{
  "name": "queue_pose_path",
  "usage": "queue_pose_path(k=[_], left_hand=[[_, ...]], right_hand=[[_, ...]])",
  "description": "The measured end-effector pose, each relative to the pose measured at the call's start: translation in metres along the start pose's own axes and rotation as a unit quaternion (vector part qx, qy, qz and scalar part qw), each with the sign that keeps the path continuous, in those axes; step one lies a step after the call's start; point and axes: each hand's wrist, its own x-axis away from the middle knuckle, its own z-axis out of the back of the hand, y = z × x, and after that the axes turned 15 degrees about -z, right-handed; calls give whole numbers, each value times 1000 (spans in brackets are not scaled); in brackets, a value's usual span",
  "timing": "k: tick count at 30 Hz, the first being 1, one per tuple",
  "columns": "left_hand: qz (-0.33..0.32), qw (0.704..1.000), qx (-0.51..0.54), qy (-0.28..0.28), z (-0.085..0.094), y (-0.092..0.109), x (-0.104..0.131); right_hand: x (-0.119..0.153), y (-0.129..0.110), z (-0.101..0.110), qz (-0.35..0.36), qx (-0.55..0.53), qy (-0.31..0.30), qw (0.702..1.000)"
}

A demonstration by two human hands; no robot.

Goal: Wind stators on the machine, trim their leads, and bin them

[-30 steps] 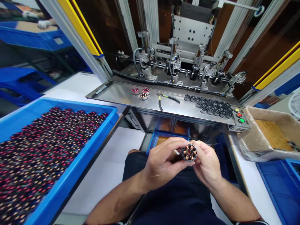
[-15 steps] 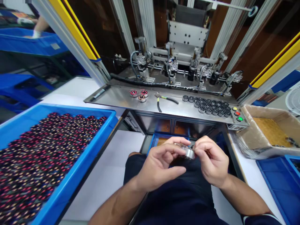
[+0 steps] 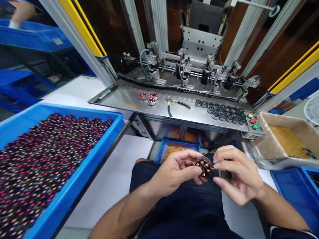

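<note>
While the left hand [image 3: 174, 172] grips a copper-wound ring [image 3: 204, 167] between thumb and fingers, the right hand [image 3: 236, 176] hangs just beside it, thumb parted from the fingers; whether a fingertip touches the ring, I can't tell! Fine wire [image 3: 185, 161] loops across the left fingers. Below it all, a dark-clothed lap [image 3: 194, 205]. Past the hands, on a metal shelf [image 3: 119, 99], pliers [image 3: 183, 104] lie splayed between three wound parts [image 3: 151, 101] and a cluster of black parts [image 3: 225, 112]. Farther out, a blue bin [image 3: 91, 166] full of coils flanks the left, a cardboard box [image 3: 265, 141] the right.
</note>
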Motion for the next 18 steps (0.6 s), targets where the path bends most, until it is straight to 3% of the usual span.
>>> queue_pose_path(k=[6, 13, 18], left_hand=[[-14, 1000, 12, 9, 1, -1, 0], [-39, 998, 36, 19, -2, -3, 2], [-118, 988, 95, 19, -2, -4, 3]], right_hand=[[-5, 6, 10, -31, -12, -29, 999], [-17, -10, 8, -25, 6, -58, 998], [-12, -18, 5, -92, 49, -42, 994]])
